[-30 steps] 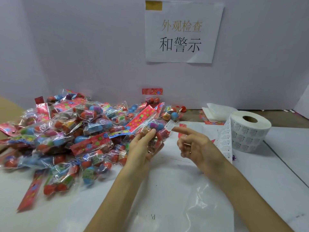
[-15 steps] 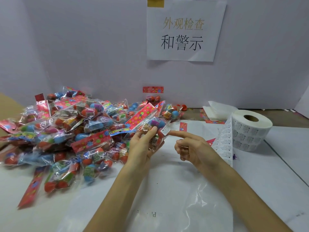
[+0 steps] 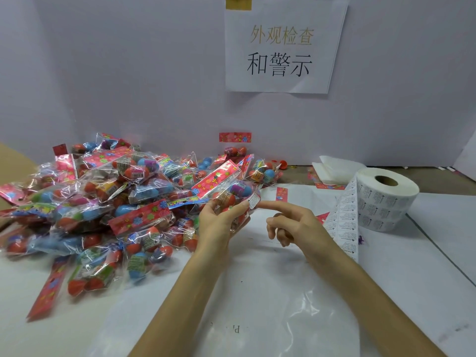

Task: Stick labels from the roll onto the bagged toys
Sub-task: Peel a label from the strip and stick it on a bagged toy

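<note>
Near bench centre, left hand (image 3: 221, 224) grips clear plastic bag of red and blue egg-shaped toys (image 3: 228, 198), fingers curled round it. Right hand (image 3: 293, 225): forefinger straight, other fingers curled, holding nothing. Small white printed label (image 3: 253, 200), apart from bag a second ago, now pressed against its right edge. Label text unreadable. White label roll (image 3: 386, 194) stands toward bench right edge, its loose strip partly hidden behind right wrist.
</note>
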Motion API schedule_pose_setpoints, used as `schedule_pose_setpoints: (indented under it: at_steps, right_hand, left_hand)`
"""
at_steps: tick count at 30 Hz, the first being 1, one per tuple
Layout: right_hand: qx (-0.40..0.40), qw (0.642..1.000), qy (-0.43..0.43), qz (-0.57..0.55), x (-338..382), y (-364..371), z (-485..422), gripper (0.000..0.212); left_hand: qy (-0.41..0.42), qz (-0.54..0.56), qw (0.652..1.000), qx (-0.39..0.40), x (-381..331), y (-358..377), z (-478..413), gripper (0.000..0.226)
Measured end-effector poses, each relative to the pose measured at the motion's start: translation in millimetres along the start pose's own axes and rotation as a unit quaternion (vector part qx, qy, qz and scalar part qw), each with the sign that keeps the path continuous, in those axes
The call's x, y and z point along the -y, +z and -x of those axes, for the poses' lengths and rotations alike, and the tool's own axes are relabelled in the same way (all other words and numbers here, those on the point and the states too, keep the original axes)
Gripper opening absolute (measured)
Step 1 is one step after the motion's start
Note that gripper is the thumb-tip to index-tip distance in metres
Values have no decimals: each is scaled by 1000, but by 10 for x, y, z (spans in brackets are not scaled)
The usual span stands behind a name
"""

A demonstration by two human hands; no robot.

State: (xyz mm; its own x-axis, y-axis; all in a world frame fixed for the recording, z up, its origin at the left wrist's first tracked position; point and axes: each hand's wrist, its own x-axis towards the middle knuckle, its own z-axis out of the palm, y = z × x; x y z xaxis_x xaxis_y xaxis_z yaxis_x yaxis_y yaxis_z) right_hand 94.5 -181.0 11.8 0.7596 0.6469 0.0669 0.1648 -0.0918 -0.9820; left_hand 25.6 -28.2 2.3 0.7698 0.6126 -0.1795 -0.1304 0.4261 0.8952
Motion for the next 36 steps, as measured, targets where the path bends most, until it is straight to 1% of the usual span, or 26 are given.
schedule_pose_setpoints:
  at_steps: [4,6,9,14,17,19,21,23,25,26,28,30,32,35,36]
  right_hand:
    - [-10,999,-22,48,0,9,4,38]
    - [-32,992,-54,112,-25,15,5,39]
    - [-68,959,-116,249,-86,26,26,45]
    - [-85,896,-171,402,-122,92,79,59]
    - [-90,872,-172,450,-137,146,89,66]
    - [-96,869,-139,465,-162,153,84,75]
    - [-94,881,-87,456,-165,115,64,79]
    - [-104,910,-70,394,-152,67,42,69]
    - [-128,938,-75,314,-137,23,22,57]
    - [-139,947,-75,279,-121,18,13,54]
    - [-141,962,-63,226,-87,34,14,59]
    - [-136,971,-57,188,-67,44,24,61]
    - [-144,975,-60,160,-55,35,25,47]
    - [-161,974,-86,131,-51,-8,8,16]
    - [-161,975,-92,120,-54,-24,1,11]
  left_hand:
    - [6,-8,1000,-15,13,-12,-2,56]
    - [2,-8,1000,-17,18,-16,-7,53]
    - [-2,1,1000,-12,26,-30,-9,44]
    - [-13,16,1000,-16,21,-46,-9,36]
    - [-17,27,999,-20,19,-49,-9,36]
    - [-16,27,999,-21,19,-50,-9,37]
    - [-16,25,999,-22,20,-54,-19,36]
    - [-12,20,1000,-14,17,-51,-17,37]
    - [-9,1,1000,6,25,-34,-3,40]
    - [-6,-8,1000,20,25,-24,10,40]
    - [0,-18,999,49,18,-1,43,40]
    - [7,-35,996,77,23,28,79,50]
    - [13,-59,993,98,30,55,99,56]
    - [7,-72,991,115,44,75,102,47]
    - [1,-74,991,116,45,79,102,47]
